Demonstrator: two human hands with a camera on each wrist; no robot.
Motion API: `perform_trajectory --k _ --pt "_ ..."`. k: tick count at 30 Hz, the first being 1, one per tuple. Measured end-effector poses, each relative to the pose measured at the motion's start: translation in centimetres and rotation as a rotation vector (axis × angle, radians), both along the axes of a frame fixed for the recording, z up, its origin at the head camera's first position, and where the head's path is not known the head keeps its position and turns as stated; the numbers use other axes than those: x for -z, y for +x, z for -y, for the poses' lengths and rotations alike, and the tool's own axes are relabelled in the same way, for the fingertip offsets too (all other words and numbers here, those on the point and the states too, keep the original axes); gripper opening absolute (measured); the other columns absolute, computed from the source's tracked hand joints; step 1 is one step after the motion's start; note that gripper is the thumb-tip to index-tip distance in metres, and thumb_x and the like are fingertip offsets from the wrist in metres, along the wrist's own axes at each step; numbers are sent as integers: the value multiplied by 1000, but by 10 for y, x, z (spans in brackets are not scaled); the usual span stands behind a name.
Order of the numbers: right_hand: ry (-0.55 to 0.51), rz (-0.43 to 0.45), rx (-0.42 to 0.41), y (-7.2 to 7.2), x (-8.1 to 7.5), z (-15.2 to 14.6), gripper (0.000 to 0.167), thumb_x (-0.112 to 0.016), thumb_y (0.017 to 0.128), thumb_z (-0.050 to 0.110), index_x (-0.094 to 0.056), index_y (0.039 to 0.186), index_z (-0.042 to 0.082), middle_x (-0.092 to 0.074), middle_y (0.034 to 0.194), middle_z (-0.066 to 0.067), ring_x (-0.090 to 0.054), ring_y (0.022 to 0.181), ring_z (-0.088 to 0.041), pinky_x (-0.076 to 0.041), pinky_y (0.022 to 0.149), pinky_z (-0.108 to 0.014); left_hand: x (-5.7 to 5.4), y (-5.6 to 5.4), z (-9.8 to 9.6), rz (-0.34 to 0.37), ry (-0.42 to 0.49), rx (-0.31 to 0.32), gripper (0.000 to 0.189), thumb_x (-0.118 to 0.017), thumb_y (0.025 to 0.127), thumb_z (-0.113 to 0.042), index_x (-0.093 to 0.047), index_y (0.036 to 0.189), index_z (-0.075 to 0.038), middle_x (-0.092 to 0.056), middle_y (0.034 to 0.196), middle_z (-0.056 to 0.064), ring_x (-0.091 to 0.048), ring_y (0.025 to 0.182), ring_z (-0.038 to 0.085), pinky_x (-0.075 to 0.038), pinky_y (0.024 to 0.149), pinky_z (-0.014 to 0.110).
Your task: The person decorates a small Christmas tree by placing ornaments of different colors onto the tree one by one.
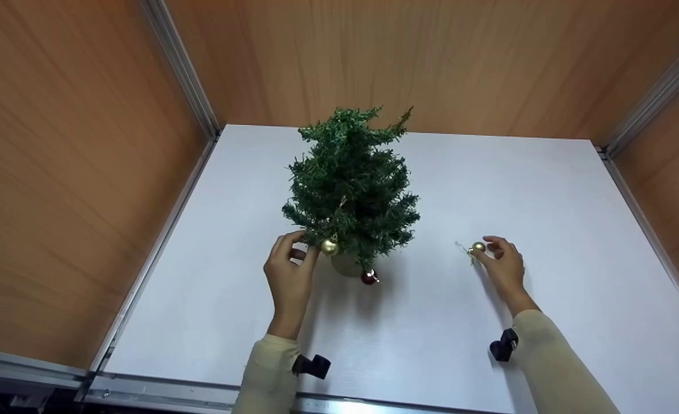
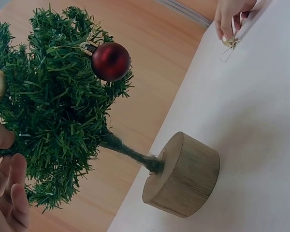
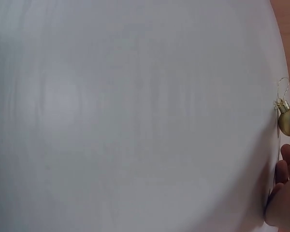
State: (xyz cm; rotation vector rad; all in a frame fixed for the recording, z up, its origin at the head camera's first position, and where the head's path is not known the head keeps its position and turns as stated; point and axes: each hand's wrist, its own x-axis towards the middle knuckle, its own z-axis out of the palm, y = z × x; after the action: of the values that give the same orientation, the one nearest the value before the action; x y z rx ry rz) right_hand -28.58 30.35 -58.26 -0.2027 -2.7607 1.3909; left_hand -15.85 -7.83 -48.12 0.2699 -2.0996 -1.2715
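A small green artificial Christmas tree (image 1: pixel 354 178) stands upright on a round wooden base (image 2: pixel 183 176). At its lower left side my left hand (image 1: pixel 290 276) pinches a branch tip between thumb and fingers. Right beside those fingers hangs a gold bauble (image 1: pixel 329 247). A dark red bauble (image 2: pixel 110 62) hangs from a lower branch at the front. Off to the right, just above the table, my right hand (image 1: pixel 503 267) pinches another gold bauble (image 3: pixel 289 122) by its ball. Its thin gold hanging loop sticks out toward the tree.
The white tabletop (image 1: pixel 431 345) is enclosed by wood-grain panels (image 1: pixel 431 63) at the back and both sides. Metal rails (image 1: pixel 184 69) run along the corners and the front edge. A black wrist camera (image 1: pixel 313 366) sits on each sleeve.
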Motion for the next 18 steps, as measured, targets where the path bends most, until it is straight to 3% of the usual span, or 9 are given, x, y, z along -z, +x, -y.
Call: perform_trajectory --k 6,12,18 --pt "41 1 10 0 2 2 45 -69 92 27 -58 131 8 -57 124 -17 -48 112 -31 -26 101 -52 1 0 0 -1 5 -5 18 -75 86 -11 -72 103 -11 -68 97 0 -60 68 9 -48 55 23" --pt "70 -18 31 0 6 2 41 -71 90 24 -61 127 9 -61 119 -15 -46 104 -25 -27 96 -49 2 -1 1 1 -5 -16 18 -75 86 -9 -72 103 -10 -68 97 1 -60 68 9 -49 56 23" --pt "59 -28 39 -1 9 3 40 -70 91 24 -62 126 8 -62 120 -14 -48 107 -27 -25 99 -51 2 -1 2 -5 -9 -27 18 -75 85 -7 -72 102 -11 -69 97 1 -61 68 10 -47 54 21"
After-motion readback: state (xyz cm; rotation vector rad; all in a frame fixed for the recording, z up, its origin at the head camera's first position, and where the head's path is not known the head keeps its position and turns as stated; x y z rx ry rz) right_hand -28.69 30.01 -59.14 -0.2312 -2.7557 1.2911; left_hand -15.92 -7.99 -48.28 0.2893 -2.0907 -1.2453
